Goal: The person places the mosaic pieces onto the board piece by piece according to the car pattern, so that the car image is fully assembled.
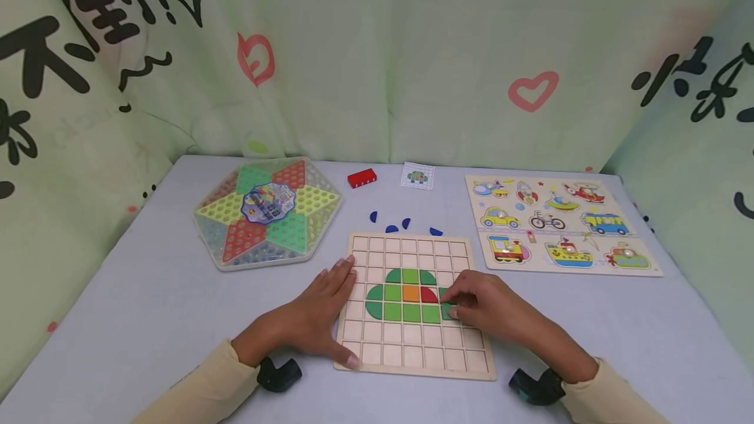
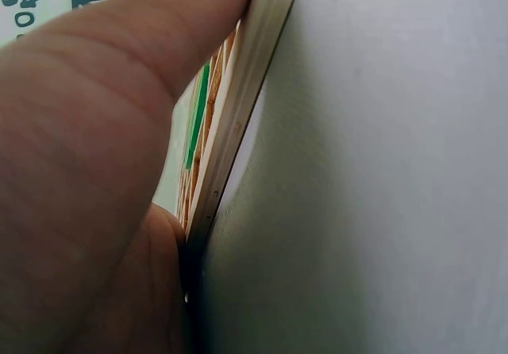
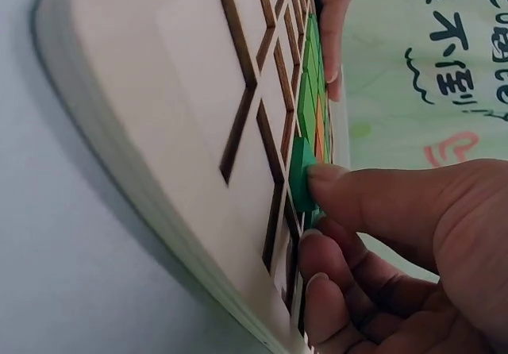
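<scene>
A square wooden grid board (image 1: 412,352) lies on the table with a pattern of flat colored tiles in its middle. Light green square tiles (image 1: 412,313) surround an orange square tile (image 1: 411,293) and a red rounded tile (image 1: 429,294), with dark green rounded tiles (image 1: 374,301) at the corners. My left hand (image 1: 309,316) rests on the board's left edge, fingers extended and thumb at the near corner. At the pattern's right end my right hand (image 1: 491,300) pinches a dark green tile (image 3: 302,175) between thumb and fingers, low over the grid; the fingers partly hide it.
Several blue half-round tiles (image 1: 406,222) lie beyond the board. Farther back are a red block (image 1: 362,178) and a small pattern card (image 1: 417,176). A hexagonal Chinese checkers set (image 1: 288,237) stands left, a vehicle picture puzzle (image 1: 565,224) right. Curtains (image 1: 389,84) enclose the table.
</scene>
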Demonstrator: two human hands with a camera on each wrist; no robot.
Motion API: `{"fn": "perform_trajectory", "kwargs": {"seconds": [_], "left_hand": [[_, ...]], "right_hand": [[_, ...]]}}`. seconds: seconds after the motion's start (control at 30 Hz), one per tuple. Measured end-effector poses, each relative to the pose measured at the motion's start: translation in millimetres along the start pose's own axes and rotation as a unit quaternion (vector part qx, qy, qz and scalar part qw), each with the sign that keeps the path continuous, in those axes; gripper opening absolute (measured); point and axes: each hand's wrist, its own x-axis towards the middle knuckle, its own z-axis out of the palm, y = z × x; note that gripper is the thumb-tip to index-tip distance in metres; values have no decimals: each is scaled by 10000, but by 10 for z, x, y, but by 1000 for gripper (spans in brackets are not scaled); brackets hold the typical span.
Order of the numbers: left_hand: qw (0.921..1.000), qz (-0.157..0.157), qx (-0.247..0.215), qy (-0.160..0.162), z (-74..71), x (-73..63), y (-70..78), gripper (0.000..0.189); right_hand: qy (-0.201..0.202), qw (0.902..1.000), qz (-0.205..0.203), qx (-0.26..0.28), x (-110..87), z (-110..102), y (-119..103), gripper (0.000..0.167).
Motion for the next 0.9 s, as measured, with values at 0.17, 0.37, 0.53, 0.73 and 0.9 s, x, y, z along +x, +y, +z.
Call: {"fn": "perform_trajectory", "kwargs": {"seconds": [0.17, 0.37, 0.53, 0.73, 0.9], "left_hand": [[10000, 2, -13, -8, -2, -1, 2, 135], [10000, 9, -35, -1, -1, -4, 3, 135], [10000, -3, -74, -18, -4, -5, 5, 135], [9999, -9, -102, -33, -8, -7, 5, 135], [9999, 22, -102, -6, -11, -7, -1, 135]], "right_hand": [[-125, 9999, -34, 24, 2, 2, -11, 18], [-209, 9998, -1, -10, -11, -26, -41, 16], [-11, 9995, 267, -143, 2, -74, -41, 14], [634, 9959, 474, -445, 124, -132, 18, 12], [1029, 9925, 437, -492, 252, -189, 62, 13]]}}
